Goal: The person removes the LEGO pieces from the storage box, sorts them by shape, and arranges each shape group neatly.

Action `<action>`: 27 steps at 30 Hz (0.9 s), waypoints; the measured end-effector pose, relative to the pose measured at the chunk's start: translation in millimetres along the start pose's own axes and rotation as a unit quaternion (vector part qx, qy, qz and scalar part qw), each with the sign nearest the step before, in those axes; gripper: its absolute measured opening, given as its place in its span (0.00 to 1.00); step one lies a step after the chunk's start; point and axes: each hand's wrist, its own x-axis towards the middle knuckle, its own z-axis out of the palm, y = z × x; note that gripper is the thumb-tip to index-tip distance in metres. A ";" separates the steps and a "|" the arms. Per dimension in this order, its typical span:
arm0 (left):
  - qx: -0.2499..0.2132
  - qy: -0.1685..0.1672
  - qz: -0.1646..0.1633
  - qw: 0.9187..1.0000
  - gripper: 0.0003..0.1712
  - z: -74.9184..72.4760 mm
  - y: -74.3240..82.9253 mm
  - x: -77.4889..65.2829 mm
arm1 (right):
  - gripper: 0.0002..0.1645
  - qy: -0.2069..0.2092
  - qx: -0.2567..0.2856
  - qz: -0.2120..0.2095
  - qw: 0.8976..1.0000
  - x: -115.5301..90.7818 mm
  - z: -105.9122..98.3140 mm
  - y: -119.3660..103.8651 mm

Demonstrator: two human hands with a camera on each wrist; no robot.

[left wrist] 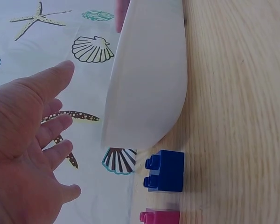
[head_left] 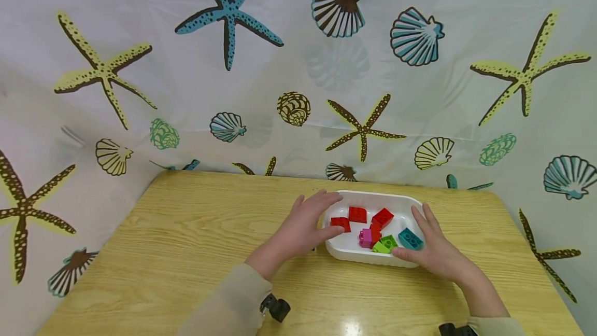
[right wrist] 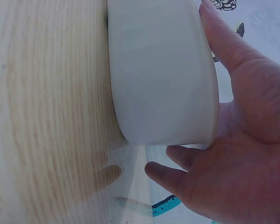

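Observation:
A white plastic tub (head_left: 368,256) stands on the table with several toy building bricks in it. Among them are red bricks (head_left: 357,215), a pink brick (head_left: 365,238), light green brick pieces (head_left: 388,243) and a teal brick (head_left: 410,239). My left hand (head_left: 310,222) hovers at the tub's left end, fingers spread; the left wrist view shows a gap between hand and tub. At the right end, my right hand (head_left: 434,245) touches the rim with fairly straight fingers, its thumb by the front edge.
In the left wrist view, a blue brick (left wrist: 168,172) and another pink brick (left wrist: 162,217) lie on the wooden table (head_left: 210,222) past the tub's end. A curtain (head_left: 280,66) printed with starfish and shells hangs behind and beside the table.

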 end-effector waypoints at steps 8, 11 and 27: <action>-0.004 -0.003 0.007 1.000 0.41 5.3 2.4 3.6 | 0.71 -0.002 -0.002 0.003 1.000 0.4 -0.1 1.4; -0.009 -0.005 0.010 1.000 0.41 7.6 3.8 5.1 | 0.71 -0.003 -0.002 0.004 1.000 1.0 -0.2 2.3; 0.001 -0.012 0.028 1.000 0.39 25.9 13.9 16.4 | 0.70 -0.002 -0.008 0.007 1.000 2.1 0.3 3.2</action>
